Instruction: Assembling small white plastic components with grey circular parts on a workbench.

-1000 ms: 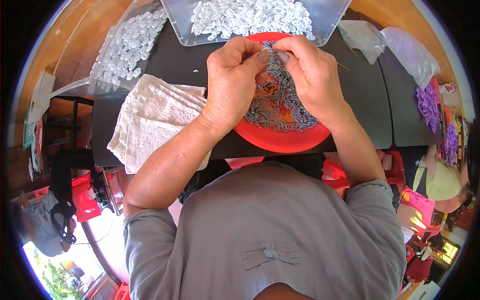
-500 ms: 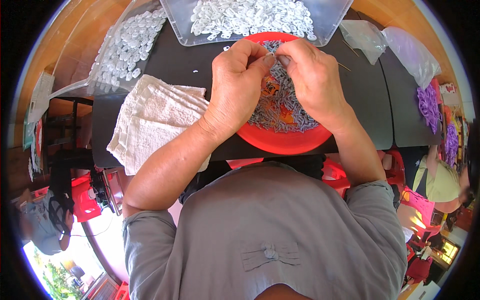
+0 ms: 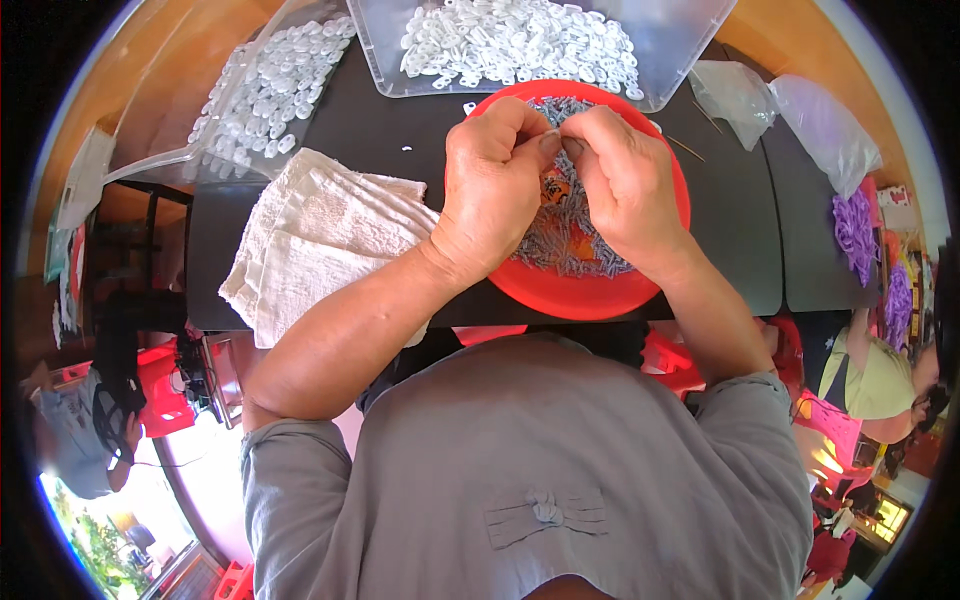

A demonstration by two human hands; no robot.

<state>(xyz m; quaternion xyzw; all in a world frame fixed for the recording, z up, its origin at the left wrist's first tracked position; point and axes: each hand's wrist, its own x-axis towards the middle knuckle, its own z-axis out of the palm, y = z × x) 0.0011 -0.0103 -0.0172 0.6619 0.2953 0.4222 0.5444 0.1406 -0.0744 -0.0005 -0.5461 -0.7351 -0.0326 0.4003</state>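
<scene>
Over a round red basin (image 3: 575, 302), my left hand (image 3: 492, 185) and my right hand (image 3: 628, 190) meet with thumbs and fingertips pinched together. Whatever sits between the fingertips is too small and covered to make out. Many short, thin grey pieces (image 3: 578, 258) lie in the basin beneath both hands, with some orange showing among them. A folded cream towel (image 3: 320, 235) lies on the dark table beside my left forearm.
Beyond the basin stands a clear plastic bin (image 3: 375, 70) holding many white oval pieces (image 3: 520, 42). Another clear container (image 3: 150, 163) with similar pieces is far left. Thin sticks (image 3: 688, 148), clear plastic bags (image 3: 825, 130) and purple strands (image 3: 853, 235) lie right. People sit at both sides.
The view has shifted slightly, so the table things appear a little lower and further right. Both hands keep their fingertips together over the basin.
</scene>
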